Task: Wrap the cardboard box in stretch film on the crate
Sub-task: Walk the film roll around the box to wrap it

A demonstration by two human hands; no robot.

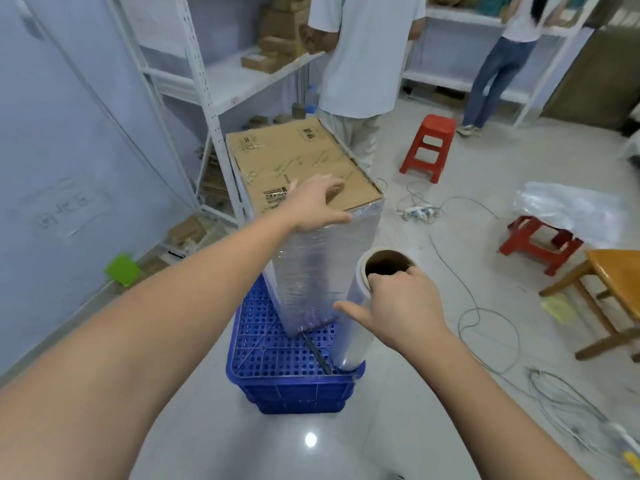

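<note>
A tall cardboard box (294,157) stands upright on an upturned blue plastic crate (277,358). Its near sides are covered in clear stretch film, while the brown top is bare. My left hand (317,206) rests flat on the box's near top edge, fingers spread and straight. The stretch film roll (353,327) stands upright at the crate's right front corner, touching the box's lower corner. My right hand (398,306) grips the roll's top rim, fingers hooked into the cardboard core and thumb stretched out along the film.
White metal shelving (207,91) with small cartons stands left of and behind the box. One person stands right behind the box, another at the far shelves. Two red stools (429,143), a wooden stool (616,296), a power strip (419,212) and loose cables lie on the floor to the right.
</note>
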